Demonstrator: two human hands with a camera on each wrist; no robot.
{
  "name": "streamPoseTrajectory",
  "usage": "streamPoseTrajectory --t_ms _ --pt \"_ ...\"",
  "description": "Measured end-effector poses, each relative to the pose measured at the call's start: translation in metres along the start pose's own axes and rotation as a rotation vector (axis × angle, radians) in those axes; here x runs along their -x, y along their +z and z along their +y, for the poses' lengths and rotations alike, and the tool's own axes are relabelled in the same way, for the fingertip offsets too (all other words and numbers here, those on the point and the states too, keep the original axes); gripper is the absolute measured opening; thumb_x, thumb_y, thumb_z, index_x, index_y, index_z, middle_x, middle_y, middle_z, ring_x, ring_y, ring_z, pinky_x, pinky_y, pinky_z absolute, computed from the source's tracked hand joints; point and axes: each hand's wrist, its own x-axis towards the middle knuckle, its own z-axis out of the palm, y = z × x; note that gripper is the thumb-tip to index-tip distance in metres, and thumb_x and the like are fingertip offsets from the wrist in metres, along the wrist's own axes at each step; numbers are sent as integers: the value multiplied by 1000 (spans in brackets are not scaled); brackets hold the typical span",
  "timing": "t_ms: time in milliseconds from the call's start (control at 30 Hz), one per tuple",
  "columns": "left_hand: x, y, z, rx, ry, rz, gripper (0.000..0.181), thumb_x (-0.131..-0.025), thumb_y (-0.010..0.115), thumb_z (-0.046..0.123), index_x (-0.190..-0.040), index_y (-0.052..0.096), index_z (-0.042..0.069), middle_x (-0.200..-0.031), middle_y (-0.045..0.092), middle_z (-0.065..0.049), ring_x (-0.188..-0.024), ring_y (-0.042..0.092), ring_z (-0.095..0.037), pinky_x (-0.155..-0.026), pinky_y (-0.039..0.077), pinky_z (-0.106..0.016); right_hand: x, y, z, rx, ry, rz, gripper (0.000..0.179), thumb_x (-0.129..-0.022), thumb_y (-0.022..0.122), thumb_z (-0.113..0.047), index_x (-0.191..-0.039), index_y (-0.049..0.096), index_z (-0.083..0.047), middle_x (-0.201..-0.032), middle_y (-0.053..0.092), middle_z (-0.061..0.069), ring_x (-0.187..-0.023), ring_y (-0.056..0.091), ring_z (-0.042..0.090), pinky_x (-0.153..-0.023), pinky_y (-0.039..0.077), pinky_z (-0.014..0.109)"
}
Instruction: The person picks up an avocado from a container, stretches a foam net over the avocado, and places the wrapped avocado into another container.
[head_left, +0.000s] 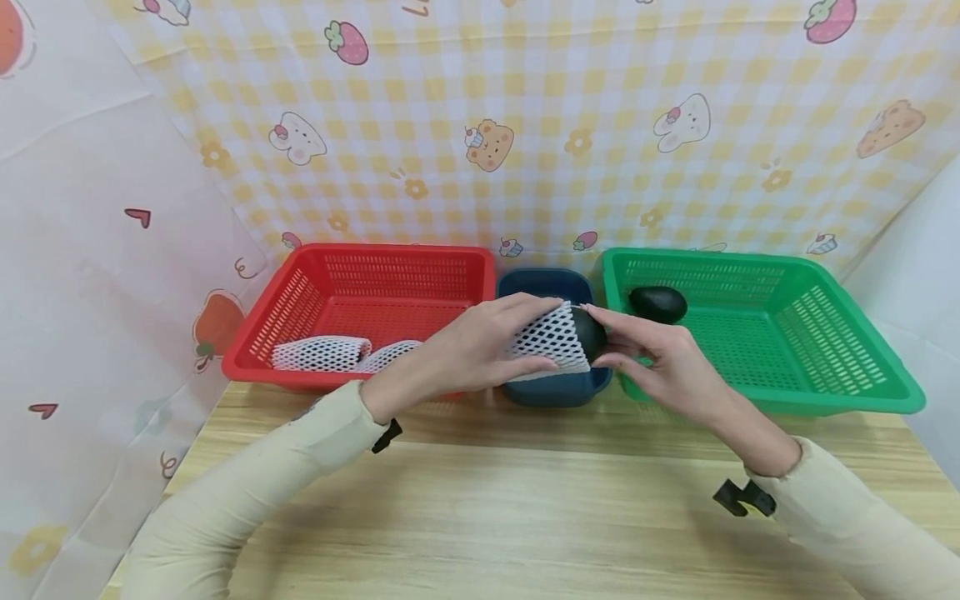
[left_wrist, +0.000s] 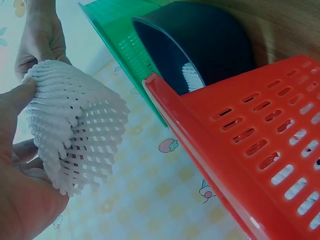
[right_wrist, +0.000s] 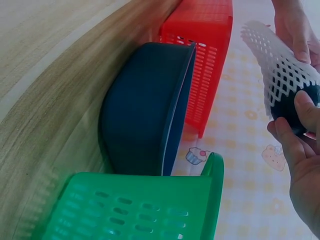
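Avocado: The dark avocado point(head_left: 590, 333) was held near the centre of the head view, overlapping the dark blue bin point(head_left: 558, 392), its larger part apparently inside a white foam net sleeve point(head_left: 551, 342) and one end bare toward the right.
Left hand: The left hand point(head_left: 483, 340) gripped the sleeve, thumb on the near side and fingers over the top.
Right hand: The right hand point(head_left: 667, 358) pinched the bare end between thumb and fingers, close to the sleeve's edge.
Avocado handling: It looked firm, moderately heavy and smooth enough to slip, and probably bruised under hard pressure; a broad hold around the bare end seemed safest.
Foam sleeve handling: It seemed feather-light, soft and stretchy, perhaps tearable at single strands; the rim or the whole tube offered the better hold.
Green basket: At the right, the basket point(head_left: 712, 257) held another avocado point(head_left: 657, 304) in its upper-left corner.
Red basket: At the left, the basket point(head_left: 405, 250) held netted bundles point(head_left: 318, 354); their contents were hard to make out, and the left forearm covered part of them.
Dark blue bin: The hands hid much of its inside; the left wrist view showed white netting point(left_wrist: 191, 77) there.
Left wrist view: No avocado could be made out through the folded netting.
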Motion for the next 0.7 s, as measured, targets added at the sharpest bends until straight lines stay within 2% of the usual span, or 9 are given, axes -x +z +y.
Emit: streamPoseTrajectory --t_ms 200,300,567,700 --pt "0 0 0 -9 1 -8 70 -89 81 32 -145 51 2 -135 58 -11 -112 56 -16 -90 49 -21 1 -3 0 18 7 -42 75 -76 76 21 -144 56 -2 -129 66 11 -101 69 14 -80 55 23" --pt "-1 0 1 -6 3 -7 70 -89 81 32 -145 51 2 -136 57 -11 -112 56 -16 -90 49 -21 1 -3 0 15 2 -38 74 -76 76 22 -143 57 -1 -130 65 12 -102 69 14 -82 55 24" --pt "-3 1 4 -5 -12 5 72 -87 83 31 -145 51 3 -137 56 -11 -114 55 -16 -90 50 -21 1 3 2 4 -46 44 72 -69 79 25 -136 61 5 -120 69 15 -90 71 19 -76 55 20" --pt "-2 3 5 -2 -31 -14 73 -87 83 31 -147 50 4 -139 55 -9 -115 54 -15 -91 49 -21 3 6 1 -16 -25 50 69 -71 79 23 -134 62 5 -112 71 13 -80 71 16 -69 55 19"
